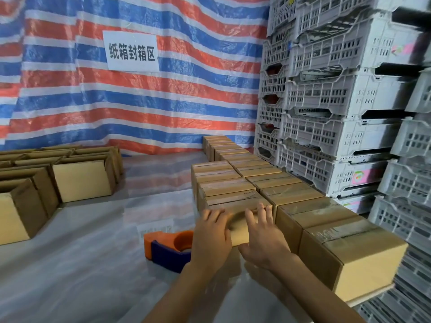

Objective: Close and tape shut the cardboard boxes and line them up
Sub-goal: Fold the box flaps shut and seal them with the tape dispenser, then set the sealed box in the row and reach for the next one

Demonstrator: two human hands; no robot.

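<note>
We see our own two bare hands, the left hand (210, 238) and the right hand (263, 238), with slim fingers. Behind them the left forearm (177, 294) and the right forearm (314, 287) run bare down to the bottom edge of the view. The fingertips (261, 209) are blurred, so we cannot make out the nails.

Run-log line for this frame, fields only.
left hand, right hand: pressing cardboard box at near end of taped row | tape dispenser: set down, left of hands | open boxes: left
</note>
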